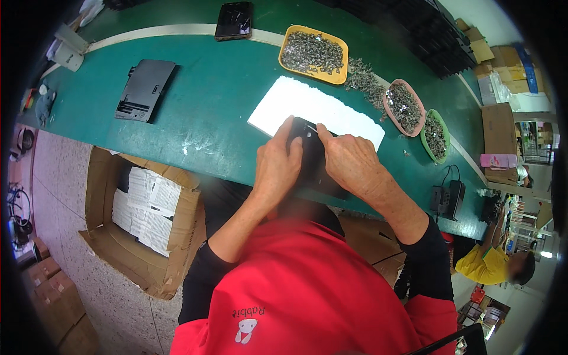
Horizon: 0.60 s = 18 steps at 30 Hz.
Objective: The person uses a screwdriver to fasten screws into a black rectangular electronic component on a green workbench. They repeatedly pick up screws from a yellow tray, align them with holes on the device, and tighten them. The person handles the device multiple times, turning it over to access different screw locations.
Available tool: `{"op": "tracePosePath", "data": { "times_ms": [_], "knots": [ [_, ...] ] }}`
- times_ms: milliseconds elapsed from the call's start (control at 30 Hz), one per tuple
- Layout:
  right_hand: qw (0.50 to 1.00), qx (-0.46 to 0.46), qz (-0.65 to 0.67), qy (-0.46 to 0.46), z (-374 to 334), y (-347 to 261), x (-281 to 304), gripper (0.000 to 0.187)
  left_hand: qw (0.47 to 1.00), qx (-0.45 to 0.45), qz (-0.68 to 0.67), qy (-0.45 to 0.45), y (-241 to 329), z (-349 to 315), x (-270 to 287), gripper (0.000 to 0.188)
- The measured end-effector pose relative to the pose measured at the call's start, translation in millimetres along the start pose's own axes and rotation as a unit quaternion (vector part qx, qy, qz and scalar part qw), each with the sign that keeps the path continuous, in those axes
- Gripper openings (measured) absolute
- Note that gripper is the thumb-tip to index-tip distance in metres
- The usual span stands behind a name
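Observation:
A black plastic panel (pixel 313 163) is tilted between my hands, its far end against a white foam block (pixel 299 106) on the green table. My left hand (pixel 277 161) grips its left side, with the thumb lying on the panel's face. On the opposite side, my right hand (pixel 354 161) has its fingers curled and the index finger pressed at the far right corner. A small bright spot shows on the panel near that fingertip; I cannot make out what it is. The panel's near end is partly hidden by my right hand and blurred.
Small metal clips fill a yellow tray (pixel 315 54), a pink tray (pixel 404 107) and a green tray (pixel 435 136); a loose pile (pixel 365 81) lies between. Another black panel (pixel 145 90) and a phone (pixel 234 21) lie leftward. A cardboard box (pixel 186 228) holding papers stands below.

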State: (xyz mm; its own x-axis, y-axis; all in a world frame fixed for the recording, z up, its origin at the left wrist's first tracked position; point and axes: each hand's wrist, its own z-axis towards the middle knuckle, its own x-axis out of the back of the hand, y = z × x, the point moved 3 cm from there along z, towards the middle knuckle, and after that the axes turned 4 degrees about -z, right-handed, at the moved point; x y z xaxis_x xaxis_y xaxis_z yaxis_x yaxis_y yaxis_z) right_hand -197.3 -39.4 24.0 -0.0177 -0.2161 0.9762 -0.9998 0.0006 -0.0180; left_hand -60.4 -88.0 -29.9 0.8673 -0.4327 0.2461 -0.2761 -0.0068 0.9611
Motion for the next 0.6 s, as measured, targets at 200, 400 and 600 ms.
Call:
{"op": "tracePosePath", "data": {
  "times_ms": [200, 400, 600],
  "knots": [
    [0.999, -0.036, 0.032, -0.010, -2.7, -6.5, 1.8, 0.049, 1.000, -0.021, -0.019, 0.013, -5.0, -0.8, -3.1, 0.046],
    [0.998, -0.035, 0.041, -0.019, -4.1, -3.0, 0.4, 0.049, 0.999, -0.021, -0.027, 0.011, -4.2, -1.4, -1.9, 0.046],
    [0.998, -0.037, 0.024, -0.039, 0.4, -8.2, 10.8, 0.037, 0.998, -0.050, -0.030, 0.020, -8.1, -0.7, -4.2, 0.045]
  ]
}}
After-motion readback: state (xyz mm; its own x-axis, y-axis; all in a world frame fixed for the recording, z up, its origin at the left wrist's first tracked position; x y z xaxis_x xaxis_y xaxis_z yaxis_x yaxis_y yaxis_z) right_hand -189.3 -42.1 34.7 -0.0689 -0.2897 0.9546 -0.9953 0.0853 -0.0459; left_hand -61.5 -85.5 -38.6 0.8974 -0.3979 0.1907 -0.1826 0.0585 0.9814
